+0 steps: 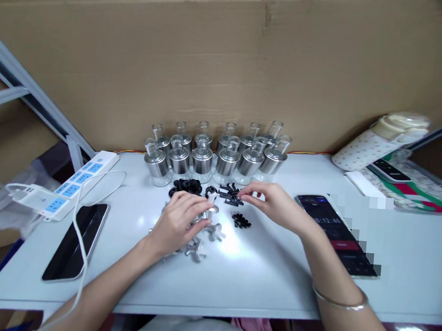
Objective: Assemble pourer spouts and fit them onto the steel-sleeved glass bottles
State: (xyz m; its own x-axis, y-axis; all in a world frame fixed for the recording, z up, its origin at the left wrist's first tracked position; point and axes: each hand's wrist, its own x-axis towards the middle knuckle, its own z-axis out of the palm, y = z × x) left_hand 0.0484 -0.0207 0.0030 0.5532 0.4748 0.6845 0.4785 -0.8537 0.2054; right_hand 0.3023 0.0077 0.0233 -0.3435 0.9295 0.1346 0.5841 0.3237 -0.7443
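Observation:
My left hand (181, 215) is curled over a pile of silver metal parts (196, 249). Its fingertips and thumb close on a small silver part (211, 197), beside which a black ring shows; the palm hides much of the pile. At the right end of a heap of thin black stick-like parts (231, 194), my right hand (267, 198) has thumb and forefinger pinched on one of them, its tip barely visible. Black round pieces (187, 186) lie behind my left hand. Below the sticks is a cluster of tiny black caps (241, 220).
Two rows of glass bottles with metal sleeves (202, 160) stand before the cardboard wall (213, 59). On the left are a power strip (76, 183), a white cable and a dark phone (77, 241). A lit phone (337, 234) and a dotted flask (369, 145) are on the right.

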